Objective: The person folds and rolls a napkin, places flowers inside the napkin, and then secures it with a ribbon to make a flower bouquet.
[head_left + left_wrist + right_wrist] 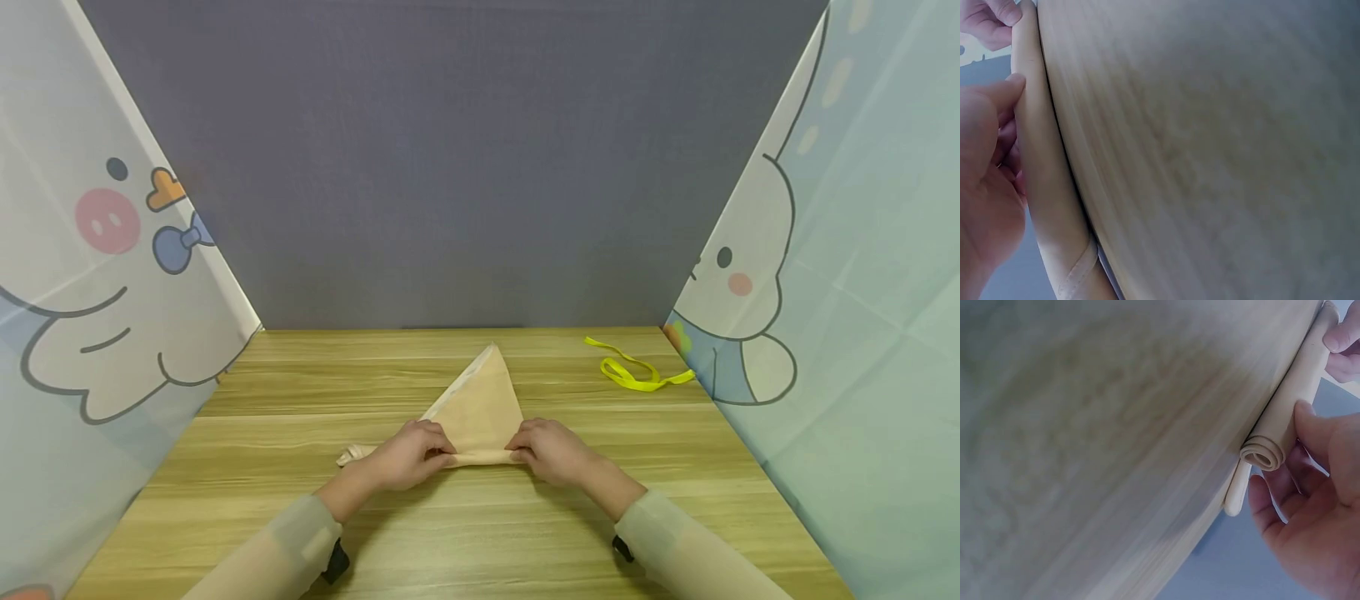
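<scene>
A beige cloth (483, 408) lies on the table, its near edge wound into a narrow roll (482, 457) and its far part tapering to a point. My left hand (412, 454) pinches the roll left of its middle, thumb on the near side. Near the roll's right end, my right hand (553, 450) pinches it the same way. Spiral layers show at the rolled end (1263, 455) in the right wrist view. A bunched end of the cloth sticks out left of my left hand. Part of the roll is hidden behind the fingers.
A yellow ribbon (637, 379) lies loosely looped at the table's back right. The wood-grain table (480, 533) meets a grey panel (465, 167) at the back. Cartoon-printed sheets flank both sides.
</scene>
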A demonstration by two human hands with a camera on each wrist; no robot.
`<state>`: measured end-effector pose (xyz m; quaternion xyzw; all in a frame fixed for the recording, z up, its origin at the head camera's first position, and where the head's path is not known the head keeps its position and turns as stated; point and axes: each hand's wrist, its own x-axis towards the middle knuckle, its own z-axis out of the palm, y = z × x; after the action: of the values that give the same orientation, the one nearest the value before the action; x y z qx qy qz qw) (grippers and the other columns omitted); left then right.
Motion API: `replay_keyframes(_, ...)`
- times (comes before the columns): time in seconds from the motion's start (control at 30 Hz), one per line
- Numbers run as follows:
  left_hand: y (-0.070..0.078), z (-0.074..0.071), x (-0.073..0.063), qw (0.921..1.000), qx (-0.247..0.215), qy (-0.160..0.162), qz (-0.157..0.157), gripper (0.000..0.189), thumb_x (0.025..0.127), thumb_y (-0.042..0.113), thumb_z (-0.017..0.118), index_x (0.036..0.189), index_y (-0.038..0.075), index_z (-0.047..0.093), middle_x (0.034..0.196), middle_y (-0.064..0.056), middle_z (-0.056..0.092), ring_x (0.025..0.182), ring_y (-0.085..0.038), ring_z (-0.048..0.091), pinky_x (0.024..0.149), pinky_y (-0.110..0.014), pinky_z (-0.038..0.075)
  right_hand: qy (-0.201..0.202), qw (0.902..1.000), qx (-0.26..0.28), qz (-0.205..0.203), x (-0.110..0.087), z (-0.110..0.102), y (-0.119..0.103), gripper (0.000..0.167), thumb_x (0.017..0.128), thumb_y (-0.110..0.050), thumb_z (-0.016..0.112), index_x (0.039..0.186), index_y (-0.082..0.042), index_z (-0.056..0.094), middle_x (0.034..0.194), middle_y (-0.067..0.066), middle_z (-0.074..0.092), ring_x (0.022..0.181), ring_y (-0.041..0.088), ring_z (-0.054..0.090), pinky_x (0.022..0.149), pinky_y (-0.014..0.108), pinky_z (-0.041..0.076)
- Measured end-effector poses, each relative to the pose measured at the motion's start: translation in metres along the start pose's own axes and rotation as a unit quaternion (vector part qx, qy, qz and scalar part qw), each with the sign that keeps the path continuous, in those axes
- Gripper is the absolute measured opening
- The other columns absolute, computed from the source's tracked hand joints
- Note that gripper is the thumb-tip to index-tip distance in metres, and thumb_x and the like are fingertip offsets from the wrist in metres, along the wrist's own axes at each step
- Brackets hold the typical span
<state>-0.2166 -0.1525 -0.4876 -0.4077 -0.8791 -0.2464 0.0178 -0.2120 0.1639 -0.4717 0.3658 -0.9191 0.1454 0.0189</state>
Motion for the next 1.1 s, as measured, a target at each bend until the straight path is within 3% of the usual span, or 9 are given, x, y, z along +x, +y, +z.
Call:
replay_keyframes(0.17, -0.0025, 0.0009, 0.0012, 0.9999, -0.01, 0.007, 0.007, 0.015, 0.108, 0.014, 0.07, 0.111, 0.011, 0.085, 0.101, 0.004, 0.08, 0.094, -0.006, 0.069, 0.096, -0.042, 0.056, 0.005, 1.0, 0.008, 0.003, 0.0012, 0.0007, 0.0001, 0.014, 0.106, -0.009, 0.072, 0.116, -0.011, 0.082, 0.105, 0.001, 0.079, 0.102, 0.022, 0.075, 0.094, 0.042, 0.062)
replay_keyframes(0.27, -0.0035, 0.001, 0.0028, 0.9988, -0.048, 0.001, -0.009, 0.014, 0.109, 0.011, 0.068, 0.115, 0.008, 0.08, 0.097, 0.001, 0.077, 0.083, -0.003, 0.064, 0.083, -0.033, 0.057, 0.011, 0.9994, 0.029, 0.014, 0.0017, 0.0016, 0.0015, 0.014, 0.105, -0.007, 0.072, 0.117, -0.015, 0.076, 0.103, 0.0, 0.078, 0.098, 0.02, 0.075, 0.088, 0.04, 0.062)
replay_keyframes(0.37, -0.0038, 0.0006, 0.0046, 0.9966, -0.08, 0.002, -0.015, 0.01, 0.109, 0.008, 0.067, 0.115, 0.008, 0.075, 0.088, 0.002, 0.071, 0.072, -0.001, 0.055, 0.068, -0.024, 0.052, 0.018, 0.9987, 0.043, 0.021, 0.0017, 0.0022, 0.0031, 0.015, 0.105, -0.007, 0.073, 0.114, -0.019, 0.071, 0.101, -0.001, 0.078, 0.096, 0.017, 0.074, 0.084, 0.038, 0.061)
replay_keyframes(0.43, -0.0038, 0.0006, 0.0054, 0.9962, -0.086, 0.003, -0.013, 0.007, 0.109, 0.007, 0.067, 0.113, 0.009, 0.073, 0.084, 0.004, 0.067, 0.068, 0.0, 0.05, 0.065, -0.021, 0.048, 0.023, 0.9987, 0.041, 0.02, 0.0016, 0.0027, 0.004, 0.013, 0.105, -0.009, 0.074, 0.11, -0.021, 0.072, 0.1, -0.003, 0.078, 0.095, 0.015, 0.074, 0.083, 0.036, 0.061)
replay_keyframes(0.53, -0.0033, 0.0008, 0.0058, 0.9978, -0.065, 0.01, -0.007, 0.007, 0.108, 0.008, 0.07, 0.109, 0.01, 0.077, 0.084, 0.006, 0.069, 0.069, 0.001, 0.05, 0.068, -0.021, 0.048, 0.031, 0.999, 0.029, 0.01, 0.0011, 0.0028, 0.004, 0.01, 0.104, -0.011, 0.075, 0.106, -0.021, 0.077, 0.1, -0.006, 0.079, 0.095, 0.014, 0.074, 0.084, 0.036, 0.061)
replay_keyframes(0.77, 0.0003, 0.0009, 0.0043, 0.9989, 0.047, 0.002, -0.008, 0.009, 0.105, 0.017, 0.075, 0.107, 0.019, 0.084, 0.097, 0.012, 0.069, 0.086, -0.001, 0.054, 0.089, -0.037, 0.046, 0.027, 0.9994, -0.022, -0.005, -0.0003, 0.0004, 0.0, 0.009, 0.103, -0.016, 0.078, 0.107, -0.021, 0.084, 0.1, -0.008, 0.077, 0.095, 0.015, 0.073, 0.085, 0.042, 0.06)
replay_keyframes(1.0, 0.0039, -0.0021, 0.0052, 0.998, 0.061, -0.009, -0.011, 0.013, 0.097, 0.027, 0.086, 0.107, 0.019, 0.086, 0.104, 0.012, 0.059, 0.096, -0.007, 0.046, 0.09, -0.036, 0.038, 0.018, 0.9998, -0.005, 0.004, -0.001, 0.0005, 0.0003, 0.012, 0.098, -0.023, 0.084, 0.109, -0.018, 0.086, 0.103, -0.009, 0.072, 0.097, 0.012, 0.067, 0.087, 0.038, 0.057)
replay_keyframes(1.1, 0.0042, -0.0027, 0.0065, 0.9975, 0.07, -0.014, -0.003, 0.016, 0.095, 0.027, 0.089, 0.107, 0.017, 0.086, 0.103, 0.011, 0.061, 0.097, -0.007, 0.05, 0.091, -0.036, 0.041, 0.015, 0.9999, -0.003, 0.001, -0.0004, 0.001, 0.0014, 0.014, 0.096, -0.024, 0.087, 0.109, -0.017, 0.086, 0.102, -0.009, 0.069, 0.097, 0.01, 0.063, 0.087, 0.034, 0.056)
